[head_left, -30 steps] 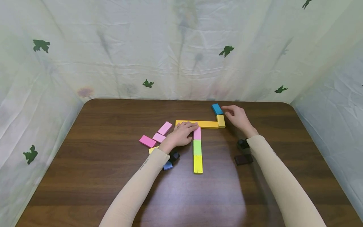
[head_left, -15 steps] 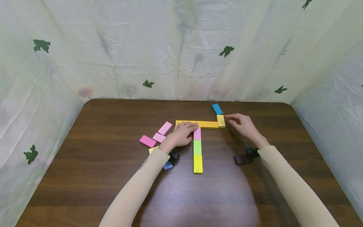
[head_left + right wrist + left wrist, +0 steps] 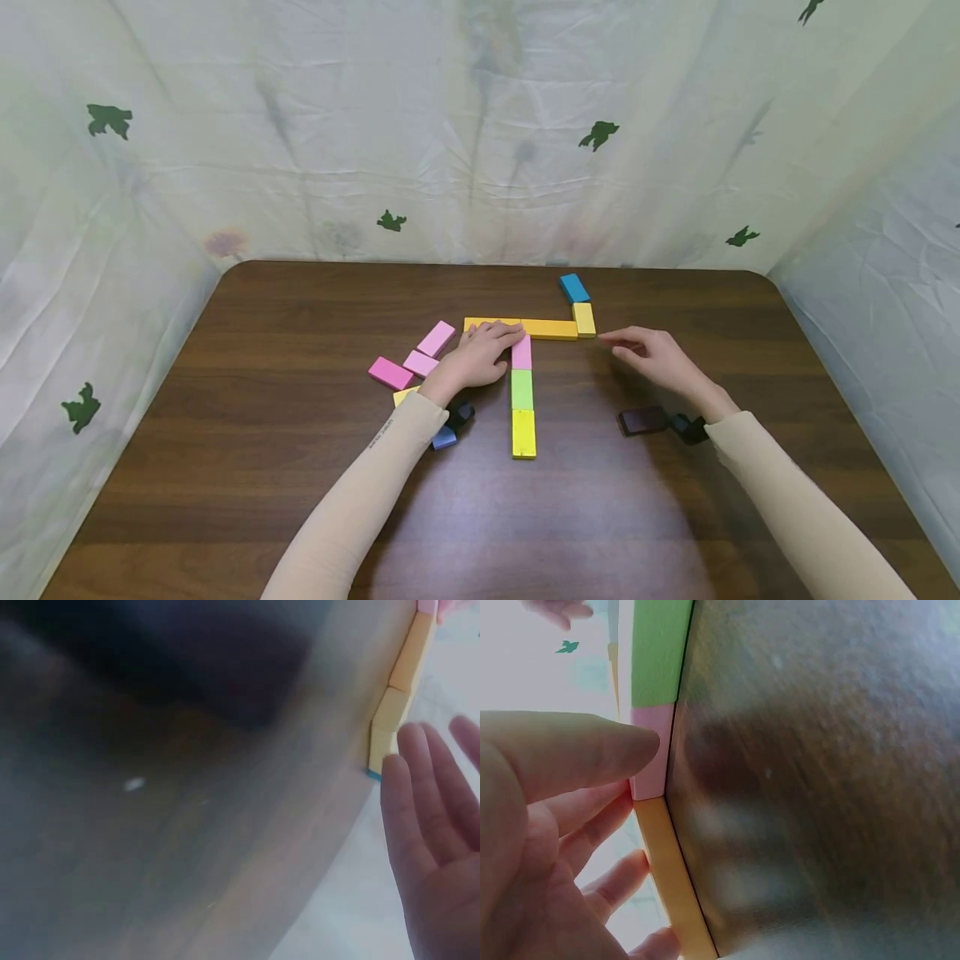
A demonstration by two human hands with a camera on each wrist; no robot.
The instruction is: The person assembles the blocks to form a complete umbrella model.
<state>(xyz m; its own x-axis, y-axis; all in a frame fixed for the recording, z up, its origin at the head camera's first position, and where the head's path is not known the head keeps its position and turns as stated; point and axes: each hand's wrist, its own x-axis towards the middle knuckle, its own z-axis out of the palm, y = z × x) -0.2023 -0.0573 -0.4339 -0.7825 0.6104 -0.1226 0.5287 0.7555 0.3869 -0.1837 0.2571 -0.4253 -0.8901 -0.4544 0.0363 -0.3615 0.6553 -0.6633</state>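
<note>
My left hand [image 3: 480,354] rests on the left orange block and reaches over to the pink block [image 3: 521,353]. In the left wrist view its thumb [image 3: 630,750] lies against that pink block, its fingers fairly straight along the orange one. From the pink block a green block [image 3: 522,389] and a bright yellow block [image 3: 523,434] run toward me in line. Another orange block [image 3: 550,330] leads right to a pale yellow block [image 3: 583,319], with a blue block [image 3: 575,288] beyond. My right hand [image 3: 656,354] holds nothing, its fingertips just right of the pale yellow block's near corner.
Left of my left hand lie two light pink blocks [image 3: 437,338] and a darker pink one [image 3: 390,373]. My left arm partly covers a yellow block [image 3: 404,396] and a blue block [image 3: 445,438]. A dark block [image 3: 643,421] sits near my right wrist. Cloth hangs behind the table [image 3: 262,483].
My right hand has drawn back toward me, from beside the blue block to past the pale yellow block's near corner. My left hand has stayed in place.
</note>
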